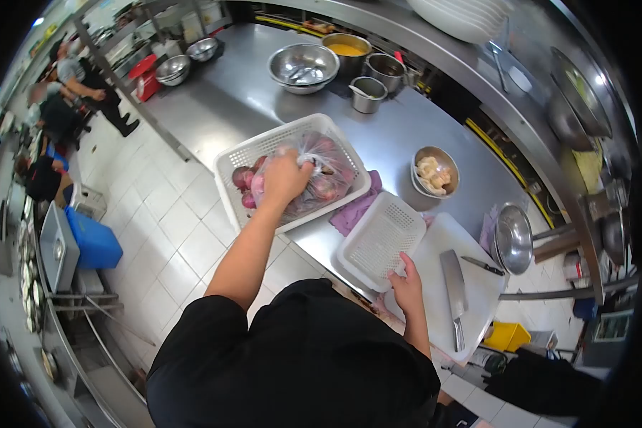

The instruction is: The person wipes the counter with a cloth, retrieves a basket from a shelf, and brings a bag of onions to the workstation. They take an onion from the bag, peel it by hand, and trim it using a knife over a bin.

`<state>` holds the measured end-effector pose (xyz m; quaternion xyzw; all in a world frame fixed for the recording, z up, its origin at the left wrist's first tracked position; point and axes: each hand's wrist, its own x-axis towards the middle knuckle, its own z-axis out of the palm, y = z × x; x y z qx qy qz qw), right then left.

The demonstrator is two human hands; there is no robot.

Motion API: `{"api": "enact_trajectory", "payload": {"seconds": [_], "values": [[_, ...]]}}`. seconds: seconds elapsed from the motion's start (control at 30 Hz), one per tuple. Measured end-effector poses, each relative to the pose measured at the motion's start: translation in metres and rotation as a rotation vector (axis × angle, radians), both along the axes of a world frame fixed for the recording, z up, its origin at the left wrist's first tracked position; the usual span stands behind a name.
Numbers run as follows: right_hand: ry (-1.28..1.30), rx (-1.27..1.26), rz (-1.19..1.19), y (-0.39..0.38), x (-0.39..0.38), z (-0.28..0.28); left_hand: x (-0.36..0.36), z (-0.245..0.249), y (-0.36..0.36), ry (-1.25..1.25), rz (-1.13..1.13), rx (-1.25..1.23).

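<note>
Centrally in frame, the left hand (287, 178) grips a clear bag (328, 187) beside red onions (243, 177) in a white basket (262, 148); lower right, the right hand (407, 287) grasps a smaller basket (384, 239).

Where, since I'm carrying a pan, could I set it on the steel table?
Bare steel table shows between the basket and small pot, and between the large bowl and the bowl beside the red scale. Crowded: the back edge, with pots, and the right side, with tray, cutting board and knives.
</note>
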<state>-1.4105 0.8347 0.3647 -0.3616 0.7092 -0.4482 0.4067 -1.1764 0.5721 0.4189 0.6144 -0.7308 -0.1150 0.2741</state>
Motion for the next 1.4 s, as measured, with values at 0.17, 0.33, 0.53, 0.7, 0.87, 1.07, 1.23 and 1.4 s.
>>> {"api": "enact_trajectory", "payload": {"seconds": [0.17,0.33,0.53,0.7,0.87,1.07,1.23,1.4], "values": [[0.010,0.111,-0.071,0.017,0.001,0.003,0.000,0.001,-0.007,0.116,-0.094,0.023],[-0.069,-0.023,-0.266,0.049,-0.010,-0.002,0.007,0.021,-0.018,0.363,-0.098,0.076],[-0.009,0.006,-0.294,0.065,-0.033,0.021,0.033,0.088,-0.009,0.820,-0.066,-0.014],[0.105,-0.030,-0.198,0.035,-0.032,0.048,0.074,0.131,-0.006,0.918,-0.169,-0.182],[0.116,-0.086,0.027,0.010,-0.016,0.060,0.089,0.157,0.000,0.978,-0.207,-0.279],[0.085,-0.036,0.107,0.005,-0.002,0.036,0.055,0.124,-0.006,1.040,-0.101,-0.244],[0.114,-0.042,0.139,0.007,0.006,0.035,-0.008,0.052,-0.012,0.720,-0.015,-0.231],[0.132,0.053,0.035,0.024,0.001,0.034,-0.025,0.014,-0.005,0.468,-0.129,-0.056]]}}
